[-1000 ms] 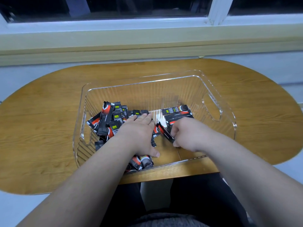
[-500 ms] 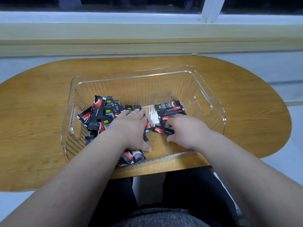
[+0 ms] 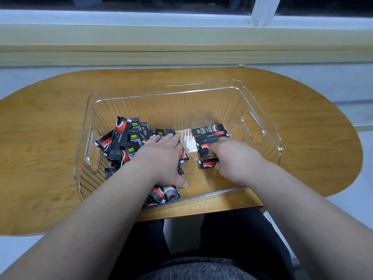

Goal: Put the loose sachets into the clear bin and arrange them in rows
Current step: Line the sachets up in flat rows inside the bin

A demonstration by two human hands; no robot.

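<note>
The clear ribbed bin sits mid-frame; black-and-red sachets lie heaped in its left half, several laid flat in a row centre-right.

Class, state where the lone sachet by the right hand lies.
Head view: the lone sachet lies inside the clear bin, right of centre, nearer than the sachet row, its end at the right hand.

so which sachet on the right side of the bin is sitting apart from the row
The flat black and red sachet nearest the person: a gap of bare bin floor separates it from the row of sachets behind, and the right hand holds its end.
</note>
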